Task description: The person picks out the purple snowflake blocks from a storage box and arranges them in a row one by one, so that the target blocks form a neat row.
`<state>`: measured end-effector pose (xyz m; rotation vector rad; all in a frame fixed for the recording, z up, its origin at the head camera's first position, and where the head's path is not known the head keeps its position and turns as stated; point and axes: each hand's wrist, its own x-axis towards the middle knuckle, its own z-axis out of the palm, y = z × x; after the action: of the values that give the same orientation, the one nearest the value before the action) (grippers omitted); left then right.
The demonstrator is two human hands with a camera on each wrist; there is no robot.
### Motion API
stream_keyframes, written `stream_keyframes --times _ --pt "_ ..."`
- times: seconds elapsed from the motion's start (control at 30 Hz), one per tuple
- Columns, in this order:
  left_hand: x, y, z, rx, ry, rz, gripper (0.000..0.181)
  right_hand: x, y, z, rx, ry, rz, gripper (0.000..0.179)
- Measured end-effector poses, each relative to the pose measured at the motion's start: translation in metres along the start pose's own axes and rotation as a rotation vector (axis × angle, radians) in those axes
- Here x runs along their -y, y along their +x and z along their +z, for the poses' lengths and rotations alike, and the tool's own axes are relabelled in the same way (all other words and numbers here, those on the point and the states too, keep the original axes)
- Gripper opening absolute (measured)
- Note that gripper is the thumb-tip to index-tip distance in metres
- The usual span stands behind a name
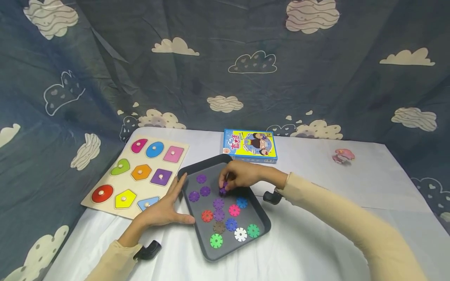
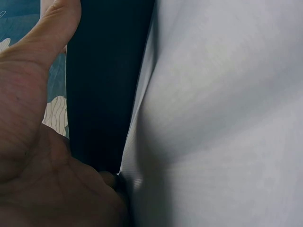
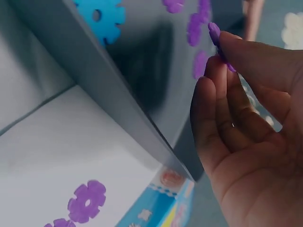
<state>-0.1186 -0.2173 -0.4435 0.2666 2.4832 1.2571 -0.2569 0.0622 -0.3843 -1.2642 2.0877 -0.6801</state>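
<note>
A dark grey tray (image 1: 207, 249) lies at an angle on the table. Thumb and index finger of my right hand (image 1: 242, 173) pinch a purple notched plastic disc (image 3: 216, 38) over the tray's far part. Inside the tray lie several similar discs, among them a red disc (image 1: 207, 216), a white disc (image 1: 240, 234), a light green disc (image 1: 216, 240) and a pink disc (image 1: 234, 210). My left hand (image 1: 161, 210) rests along the tray's left rim, its fingers straight and thumb spread. In the left wrist view, the palm is beside the dark tray wall (image 2: 106, 85).
To the left is a wooden shape puzzle board (image 1: 147, 141) with knobbed pieces. A blue and yellow box (image 1: 250, 145) stands behind the tray, and a small pink object (image 1: 343, 155) sits far right. Another purple disc (image 3: 92, 208) lies on the white tabletop outside the tray.
</note>
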Motion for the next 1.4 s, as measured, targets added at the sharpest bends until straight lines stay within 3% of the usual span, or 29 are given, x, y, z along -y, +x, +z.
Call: stream_keyframes --times 0.27,0.47,0.87,1.4 --pt "-0.002 0.000 0.001 -0.001 -0.004 -0.004 0.134 -0.008 -0.028 -0.012 -0.141 0.148 -0.010 0.013" --pt "-0.001 0.000 0.002 -0.003 0.005 -0.002 0.134 -0.019 -0.050 -0.019 -0.258 0.260 0.061 0.013" --pt "0.002 -0.002 0.004 0.003 -0.010 0.003 0.133 -0.043 -0.095 -0.019 -0.433 0.274 0.093 0.015" --pt "0.000 0.000 0.002 0.006 -0.028 0.012 0.133 -0.082 -0.148 -0.012 -0.593 0.300 0.261 0.018"
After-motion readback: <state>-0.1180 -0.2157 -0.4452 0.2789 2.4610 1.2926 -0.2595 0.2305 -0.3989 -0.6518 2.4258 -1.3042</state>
